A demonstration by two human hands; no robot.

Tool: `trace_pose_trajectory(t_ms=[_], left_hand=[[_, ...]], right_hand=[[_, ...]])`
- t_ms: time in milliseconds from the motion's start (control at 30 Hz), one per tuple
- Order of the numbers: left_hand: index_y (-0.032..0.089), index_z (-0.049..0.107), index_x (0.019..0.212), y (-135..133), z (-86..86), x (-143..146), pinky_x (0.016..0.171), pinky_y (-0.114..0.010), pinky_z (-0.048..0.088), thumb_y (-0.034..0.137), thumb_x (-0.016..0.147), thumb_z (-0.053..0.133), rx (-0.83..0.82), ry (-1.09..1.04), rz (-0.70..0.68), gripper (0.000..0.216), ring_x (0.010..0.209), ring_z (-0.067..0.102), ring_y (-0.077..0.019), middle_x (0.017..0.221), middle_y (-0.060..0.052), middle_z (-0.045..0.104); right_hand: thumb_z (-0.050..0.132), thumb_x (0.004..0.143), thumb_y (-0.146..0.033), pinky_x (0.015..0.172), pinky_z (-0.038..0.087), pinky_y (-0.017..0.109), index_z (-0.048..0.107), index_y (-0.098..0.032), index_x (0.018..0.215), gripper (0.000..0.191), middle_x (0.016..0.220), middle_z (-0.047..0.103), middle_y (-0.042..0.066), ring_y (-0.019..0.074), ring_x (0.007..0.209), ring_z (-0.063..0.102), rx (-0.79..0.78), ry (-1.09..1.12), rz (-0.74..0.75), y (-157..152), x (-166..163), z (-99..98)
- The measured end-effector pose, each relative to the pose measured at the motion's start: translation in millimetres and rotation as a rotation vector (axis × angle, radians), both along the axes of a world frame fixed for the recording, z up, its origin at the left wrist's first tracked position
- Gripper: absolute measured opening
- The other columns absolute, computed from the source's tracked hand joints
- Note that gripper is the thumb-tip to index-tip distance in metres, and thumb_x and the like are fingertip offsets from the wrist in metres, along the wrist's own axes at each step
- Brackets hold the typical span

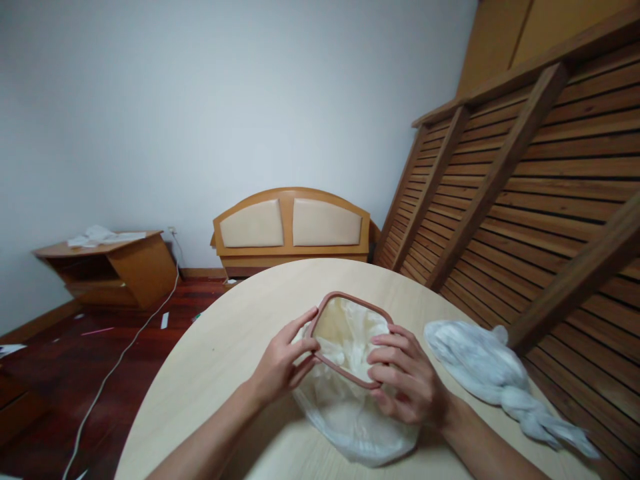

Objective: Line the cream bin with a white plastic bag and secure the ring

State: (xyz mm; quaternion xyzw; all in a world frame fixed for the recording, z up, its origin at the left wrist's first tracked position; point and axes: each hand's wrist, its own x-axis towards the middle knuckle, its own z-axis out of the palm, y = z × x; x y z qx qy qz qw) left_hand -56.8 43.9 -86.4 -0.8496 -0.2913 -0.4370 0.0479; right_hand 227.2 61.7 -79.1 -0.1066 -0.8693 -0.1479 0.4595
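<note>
A small bin with a reddish-brown rim stands on a pale round table. A thin white plastic liner lies in and around the bin. My left hand pinches the rim's left side together with the liner. On the near right side of the rim, my right hand has its fingers curled over rim and plastic. Both hands are closed on the bin.
A bundle of white plastic bags lies on the table to the right. A slatted wooden bed frame leans behind it. A headboard and a low wooden stand stand by the wall. A white cable crosses the dark floor.
</note>
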Motion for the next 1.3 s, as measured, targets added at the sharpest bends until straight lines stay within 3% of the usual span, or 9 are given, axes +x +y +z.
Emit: trace_pose_trajectory(t_ms=[167,300,400,533,667,767,933,1100,1300], left_hand=[[0.019,0.065,0.095,-7,7.6,3,0.108,-0.049,0.050,0.019,0.093,0.060,0.252,0.143,-0.006,0.005,0.144,0.041,-0.0310,0.130,-0.014,0.069],[0.021,0.065,0.093,-13,8.7,9,0.113,-0.043,0.042,0.022,0.092,0.063,0.292,0.202,-0.047,0.002,0.126,0.059,-0.0240,0.101,-0.002,0.079],[0.022,0.063,0.085,-17,6.1,13,0.118,-0.040,0.034,0.020,0.090,0.061,0.267,0.252,-0.074,0.006,0.110,0.066,-0.0179,0.099,0.001,0.079],[0.023,0.060,0.080,-20,5.8,18,0.119,-0.041,0.032,0.022,0.091,0.059,0.253,0.377,-0.039,0.011,0.100,0.066,-0.0170,0.107,-0.001,0.078],[0.023,0.059,0.080,-22,9.8,23,0.116,-0.042,0.034,0.024,0.094,0.056,0.222,0.461,0.043,0.014,0.083,0.063,-0.0181,0.073,0.001,0.070],[0.023,0.063,0.090,-23,12.0,25,0.116,-0.044,0.033,0.025,0.094,0.057,0.214,0.511,0.097,0.007,0.076,0.059,-0.0193,0.065,0.003,0.063],[0.023,0.060,0.079,-21,11.7,25,0.118,-0.046,0.031,0.024,0.088,0.064,0.172,0.499,0.118,0.009,0.086,0.060,-0.0212,0.073,0.000,0.065],[0.022,0.063,0.084,-20,6.7,24,0.120,-0.050,0.027,0.028,0.086,0.067,0.177,0.481,0.143,0.007,0.120,0.058,-0.0269,0.096,-0.005,0.072],[0.022,0.062,0.078,-20,-0.7,26,0.120,-0.053,0.026,0.029,0.080,0.071,0.090,0.447,0.179,0.012,0.120,0.060,-0.0294,0.073,-0.002,0.068]], right_hand=[[0.062,0.082,-0.029,0.094,0.050,0.043,0.062,-0.026,0.084,0.004,0.079,0.072,0.000,0.0235,0.092,0.069,0.021,-0.049,0.001,1,2,5.8],[0.062,0.082,-0.031,0.095,0.049,0.042,0.061,-0.027,0.084,0.004,0.075,0.070,0.000,0.0222,0.086,0.069,0.035,-0.121,-0.011,-2,1,9.7],[0.059,0.085,-0.030,0.096,0.048,0.041,0.061,-0.026,0.083,0.005,0.071,0.069,-0.001,0.0206,0.081,0.068,0.059,-0.169,-0.010,-4,0,10.7],[0.054,0.089,-0.030,0.094,0.050,0.039,0.061,-0.026,0.078,0.014,0.063,0.063,-0.002,0.0189,0.072,0.063,0.057,-0.236,-0.017,-7,-4,8.4],[0.051,0.095,-0.031,0.091,0.051,0.040,0.060,-0.026,0.069,0.028,0.058,0.057,-0.002,0.0177,0.062,0.055,0.059,-0.279,-0.062,-6,-8,5.3],[0.051,0.097,-0.032,0.091,0.050,0.040,0.059,-0.024,0.066,0.033,0.059,0.057,-0.002,0.0171,0.061,0.052,0.061,-0.298,-0.076,-5,-9,4.3],[0.055,0.096,-0.033,0.094,0.048,0.040,0.060,-0.024,0.068,0.029,0.064,0.060,-0.001,0.0186,0.066,0.055,0.004,-0.311,-0.087,-5,-10,5.0],[0.066,0.090,-0.034,0.101,0.045,0.048,0.067,-0.022,0.090,0.012,0.090,0.073,0.006,0.0244,0.091,0.064,-0.141,-0.360,-0.176,-11,-17,4.4],[0.072,0.087,-0.032,0.106,0.046,0.050,0.070,-0.021,0.081,0.013,0.072,0.071,0.004,0.0262,0.092,0.066,-0.146,-0.369,-0.201,-13,-21,2.0]])
